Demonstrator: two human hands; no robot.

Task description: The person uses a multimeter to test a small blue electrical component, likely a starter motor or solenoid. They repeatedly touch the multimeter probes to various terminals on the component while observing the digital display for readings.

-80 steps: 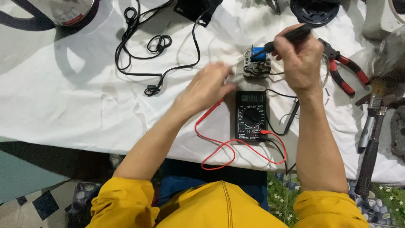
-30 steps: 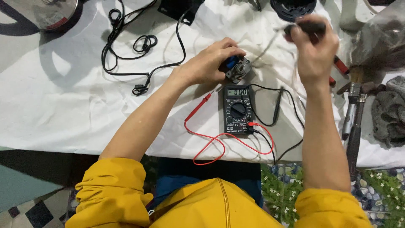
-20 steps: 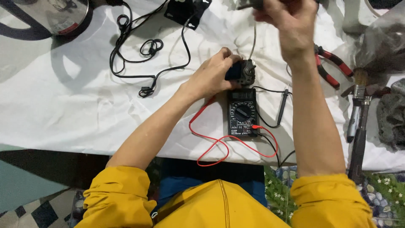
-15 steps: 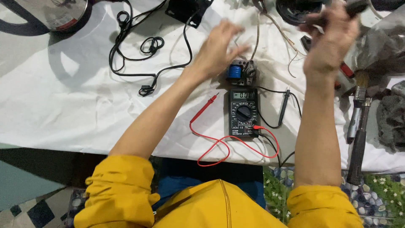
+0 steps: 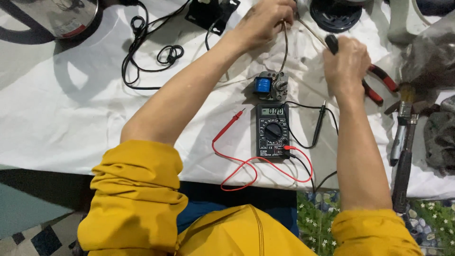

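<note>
Left hand (image 5: 265, 19) pinches a thin wire (image 5: 285, 47) rising from the small motor (image 5: 271, 86); right hand (image 5: 346, 59), fingers wrapped around a black-handled tool (image 5: 331, 42), likely works that wire's end next.

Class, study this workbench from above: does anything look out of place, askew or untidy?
Yes. The multimeter is switched on, yet its red probe and black probe lie loose on the white cloth, touching nothing. Their leads trail over the table edge nearest the person.
</note>
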